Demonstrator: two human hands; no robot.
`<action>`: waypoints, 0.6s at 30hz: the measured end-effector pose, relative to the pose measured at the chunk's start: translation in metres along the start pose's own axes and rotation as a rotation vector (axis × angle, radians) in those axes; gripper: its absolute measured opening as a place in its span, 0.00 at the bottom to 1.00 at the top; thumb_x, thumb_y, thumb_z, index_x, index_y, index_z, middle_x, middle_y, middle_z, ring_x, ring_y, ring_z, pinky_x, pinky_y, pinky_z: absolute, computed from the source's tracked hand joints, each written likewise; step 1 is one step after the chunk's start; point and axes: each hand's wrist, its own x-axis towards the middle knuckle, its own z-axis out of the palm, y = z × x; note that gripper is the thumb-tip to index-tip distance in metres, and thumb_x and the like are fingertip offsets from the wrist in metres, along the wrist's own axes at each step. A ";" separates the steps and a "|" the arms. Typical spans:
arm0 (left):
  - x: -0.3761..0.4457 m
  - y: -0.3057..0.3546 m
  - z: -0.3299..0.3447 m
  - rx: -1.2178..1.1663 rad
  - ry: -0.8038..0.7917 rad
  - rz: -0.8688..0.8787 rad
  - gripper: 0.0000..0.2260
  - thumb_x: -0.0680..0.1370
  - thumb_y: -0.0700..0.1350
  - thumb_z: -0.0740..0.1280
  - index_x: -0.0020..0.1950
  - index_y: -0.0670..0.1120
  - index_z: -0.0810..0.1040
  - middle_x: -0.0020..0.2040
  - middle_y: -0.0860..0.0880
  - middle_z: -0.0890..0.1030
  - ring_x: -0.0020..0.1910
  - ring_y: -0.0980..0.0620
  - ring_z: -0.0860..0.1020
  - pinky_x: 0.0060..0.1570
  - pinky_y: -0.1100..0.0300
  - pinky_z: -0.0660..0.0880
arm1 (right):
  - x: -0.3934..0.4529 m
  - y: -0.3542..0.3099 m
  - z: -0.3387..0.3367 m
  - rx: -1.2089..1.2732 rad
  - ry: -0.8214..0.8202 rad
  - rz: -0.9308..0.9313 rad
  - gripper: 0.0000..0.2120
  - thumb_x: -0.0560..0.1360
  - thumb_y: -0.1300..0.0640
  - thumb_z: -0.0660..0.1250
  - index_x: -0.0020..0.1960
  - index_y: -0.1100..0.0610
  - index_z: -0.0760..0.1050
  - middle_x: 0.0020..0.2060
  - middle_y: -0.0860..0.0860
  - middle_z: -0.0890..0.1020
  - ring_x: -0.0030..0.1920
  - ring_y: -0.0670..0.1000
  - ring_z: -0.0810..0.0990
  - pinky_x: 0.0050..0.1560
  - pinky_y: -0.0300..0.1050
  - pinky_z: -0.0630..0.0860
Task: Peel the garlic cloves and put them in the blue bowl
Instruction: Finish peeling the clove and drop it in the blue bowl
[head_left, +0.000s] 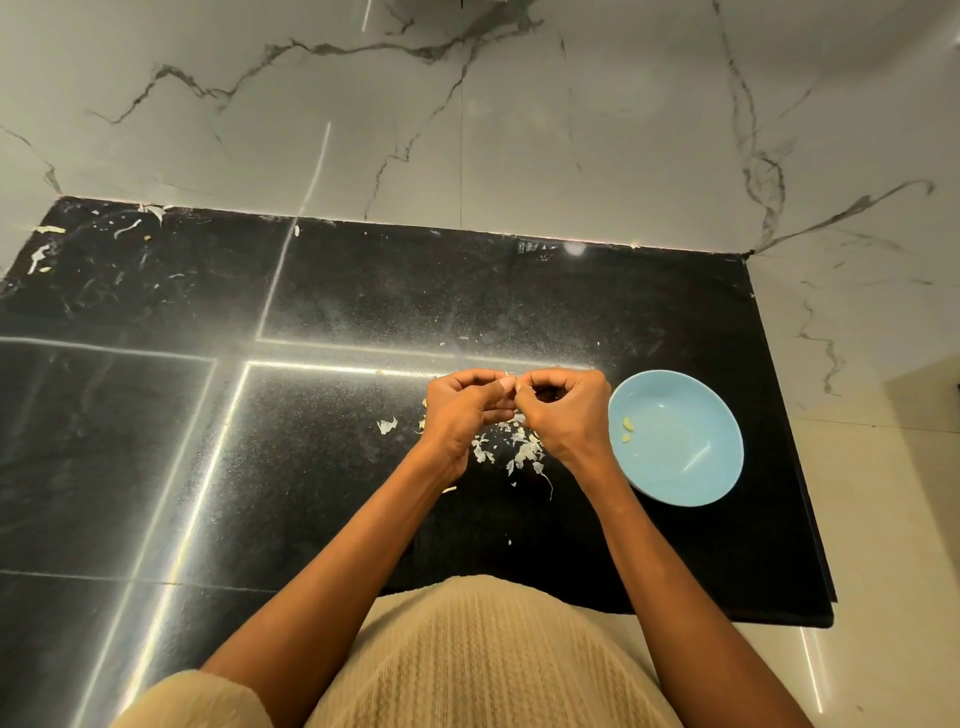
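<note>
Head view: left hand (464, 410) and right hand (563, 410) together pinch a garlic clove (511, 385) above the worktop (363, 291); the blue bowl (675, 467), near the worktop's right edge, lies just beside the right hand.

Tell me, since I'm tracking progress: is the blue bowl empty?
Not empty: the blue bowl sits upright with two pale peeled garlic pieces near its left wall.

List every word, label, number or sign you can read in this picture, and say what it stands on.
None can be read. The round light-blue bowl is plain, and so is the black polished stone counter. A small pale patch at the counter's back edge is too blurred to tell whether it is writing.
</note>
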 end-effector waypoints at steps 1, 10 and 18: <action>0.000 0.000 0.000 -0.004 -0.002 0.003 0.01 0.76 0.36 0.73 0.45 0.39 0.83 0.38 0.44 0.85 0.36 0.51 0.83 0.40 0.61 0.82 | 0.000 0.000 0.000 0.009 -0.002 0.005 0.03 0.73 0.63 0.75 0.41 0.58 0.87 0.32 0.47 0.86 0.32 0.49 0.85 0.35 0.50 0.84; 0.001 -0.002 -0.002 -0.008 -0.010 -0.012 0.02 0.77 0.36 0.72 0.46 0.38 0.83 0.37 0.44 0.85 0.35 0.51 0.82 0.39 0.62 0.82 | 0.000 0.003 -0.001 0.092 -0.006 0.052 0.04 0.74 0.64 0.75 0.41 0.59 0.86 0.33 0.51 0.86 0.29 0.54 0.84 0.31 0.52 0.84; 0.003 -0.003 -0.003 0.032 0.009 0.032 0.04 0.79 0.38 0.71 0.48 0.38 0.82 0.37 0.44 0.84 0.34 0.51 0.81 0.37 0.63 0.80 | 0.003 0.009 -0.002 0.199 -0.079 0.166 0.02 0.76 0.65 0.73 0.46 0.63 0.85 0.36 0.55 0.86 0.33 0.56 0.85 0.34 0.51 0.83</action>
